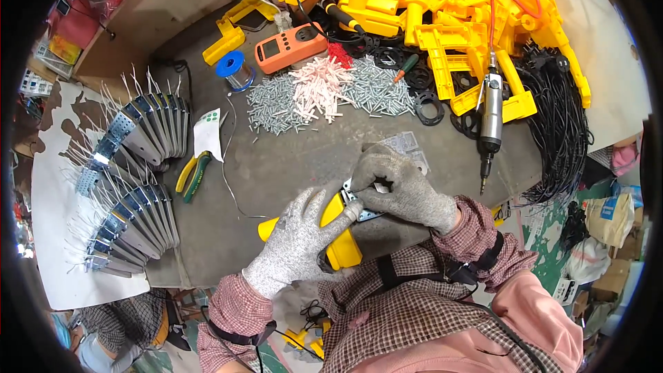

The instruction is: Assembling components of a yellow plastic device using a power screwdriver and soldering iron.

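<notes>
Near the front edge of the table, my left hand, in a grey knit glove, wraps over a yellow plastic housing and steadies it. A perforated metal plate sits at the housing's right side, by my left thumb. My right hand, gloved too, is closed in a pinch just above that plate. Whatever is between its fingertips is too small or hidden to make out. Just beyond my right hand, a few flat, clear pieces lie on the table.
Screws, pink sleeves and more screws lie heaped ahead. Yellow housings pile up behind. A pneumatic screwdriver and black cables are at right. Left are pliers, a solder spool, an orange device and wired metal parts.
</notes>
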`<state>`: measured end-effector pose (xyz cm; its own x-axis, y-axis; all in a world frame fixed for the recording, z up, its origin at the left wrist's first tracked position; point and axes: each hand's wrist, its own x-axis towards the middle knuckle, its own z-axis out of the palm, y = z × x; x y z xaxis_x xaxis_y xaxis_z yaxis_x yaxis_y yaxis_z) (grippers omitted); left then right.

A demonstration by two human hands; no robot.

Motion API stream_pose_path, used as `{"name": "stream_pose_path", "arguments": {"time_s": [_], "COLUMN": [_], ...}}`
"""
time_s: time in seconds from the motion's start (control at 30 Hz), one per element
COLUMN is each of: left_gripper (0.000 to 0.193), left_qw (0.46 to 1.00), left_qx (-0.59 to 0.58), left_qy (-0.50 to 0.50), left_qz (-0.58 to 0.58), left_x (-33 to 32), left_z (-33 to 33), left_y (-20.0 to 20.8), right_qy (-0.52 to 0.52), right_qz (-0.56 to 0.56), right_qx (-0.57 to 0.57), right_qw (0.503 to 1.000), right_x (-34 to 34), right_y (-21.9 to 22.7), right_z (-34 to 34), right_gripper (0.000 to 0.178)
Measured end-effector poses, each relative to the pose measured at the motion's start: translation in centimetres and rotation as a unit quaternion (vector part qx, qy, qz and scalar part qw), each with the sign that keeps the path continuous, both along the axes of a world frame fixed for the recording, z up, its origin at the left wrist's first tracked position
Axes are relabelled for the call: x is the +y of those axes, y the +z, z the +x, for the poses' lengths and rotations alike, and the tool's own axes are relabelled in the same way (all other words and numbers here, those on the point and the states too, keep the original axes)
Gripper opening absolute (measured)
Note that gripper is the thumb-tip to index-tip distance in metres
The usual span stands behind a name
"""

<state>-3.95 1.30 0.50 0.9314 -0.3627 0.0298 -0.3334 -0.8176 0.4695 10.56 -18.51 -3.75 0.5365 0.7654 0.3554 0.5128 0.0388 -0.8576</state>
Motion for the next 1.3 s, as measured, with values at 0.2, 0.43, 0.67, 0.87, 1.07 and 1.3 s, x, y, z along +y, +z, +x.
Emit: {"name": "stream_pose_path", "arguments": {"time_s": [0.2,0.43,0.67,0.87,1.07,1.3], "left_gripper": [0.096,0.102,0.099,0.099,0.1,0.098], "left_qw": [1.0,0.999,0.999,0.999,0.999,0.999], "left_qx": [-0.001,0.022,-0.016,-0.014,-0.018,-0.037], "left_qy": [-0.012,-0.027,-0.021,-0.003,-0.014,0.004], "left_qz": [0.009,-0.032,-0.045,-0.049,-0.048,-0.012], "left_x": [0.2,0.6,0.5,0.0,0.1,-0.6], "left_z": [0.0,0.2,0.3,0.4,0.3,-0.1], "left_y": [-0.3,-0.5,-0.5,-1.2,-1.1,-1.9], "right_qy": [-0.017,0.031,-0.018,-0.036,-0.136,-0.105], "right_qz": [-0.014,-0.014,-0.013,-0.03,-0.088,-0.018], "right_qx": [0.049,-0.02,-0.057,-0.134,-0.101,-0.159], "right_qw": [0.999,0.999,0.998,0.99,0.982,0.981], "right_x": [-0.1,-0.1,0.2,0.3,0.9,0.8], "right_y": [-0.1,0.0,-0.4,-0.3,0.1,1.0], "right_z": [0.4,0.5,-0.7,-1.1,-3.0,-3.2], "right_gripper": [0.015,0.014,0.011,0.019,0.045,0.056]}}
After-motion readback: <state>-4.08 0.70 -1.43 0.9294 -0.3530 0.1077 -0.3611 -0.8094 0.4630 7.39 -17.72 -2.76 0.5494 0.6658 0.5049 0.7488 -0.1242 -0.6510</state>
